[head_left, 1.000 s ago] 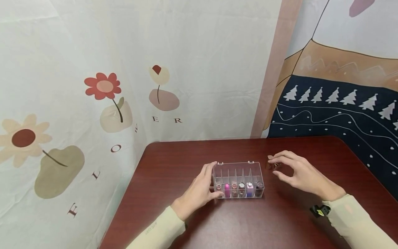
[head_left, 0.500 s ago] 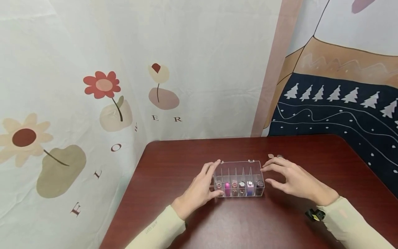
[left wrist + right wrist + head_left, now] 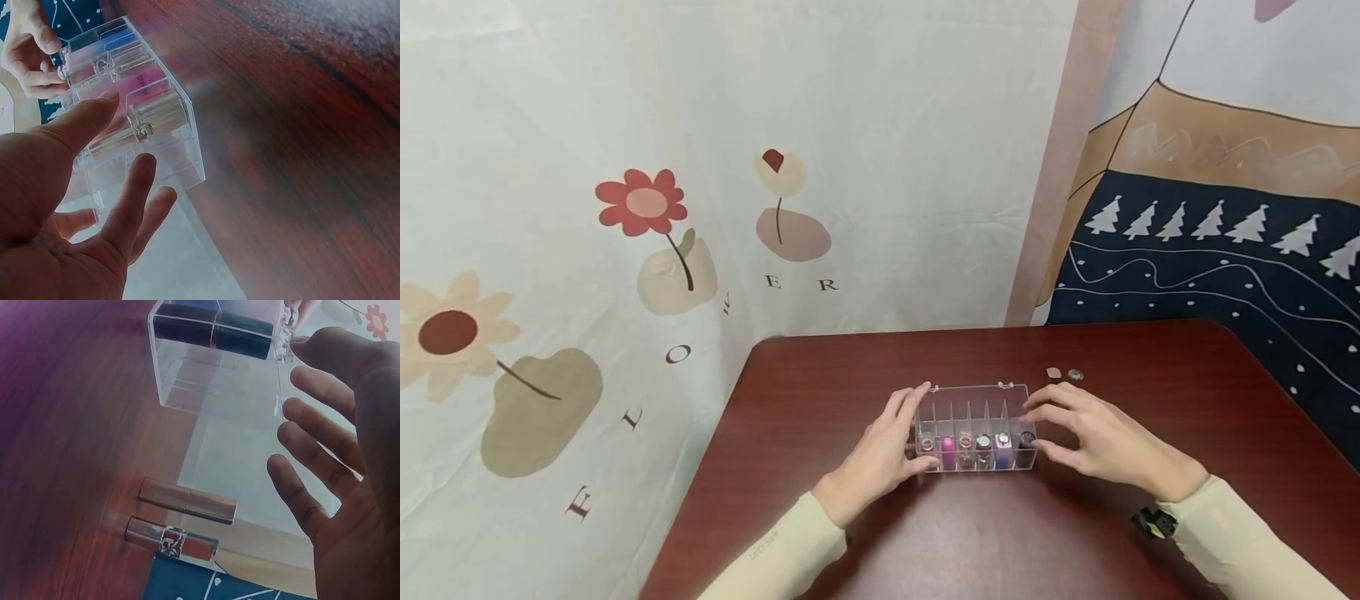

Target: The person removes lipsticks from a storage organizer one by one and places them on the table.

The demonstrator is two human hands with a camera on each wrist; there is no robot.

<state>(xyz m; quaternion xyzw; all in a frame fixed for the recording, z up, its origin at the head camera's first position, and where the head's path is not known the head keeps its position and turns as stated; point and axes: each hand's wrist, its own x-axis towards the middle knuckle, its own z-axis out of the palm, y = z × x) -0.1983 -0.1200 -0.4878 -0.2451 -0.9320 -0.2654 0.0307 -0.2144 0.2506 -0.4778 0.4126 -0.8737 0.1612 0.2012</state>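
Observation:
A clear compartment case stands on the table, with a row of lipsticks, including a magenta lipstick, in its front compartments. My left hand holds its left end, thumb at the front corner and fingers reaching to the back. In the left wrist view the thumb overlaps the case's edge. My right hand is at the right end with fingers spread and only slightly bent. The right wrist view shows its thumb right at the case's upper corner, near a black lipstick. Nothing sits in that palm.
Behind the right hand, two more tubes stand upright on the table: a rose-gold lipstick and a silver-capped tube. The dark red table backs onto a printed curtain with flowers and trees.
My right hand has moved left from beside the two standing tubes to the case's right end, leaving them in plain sight. The left hand stays at the case.

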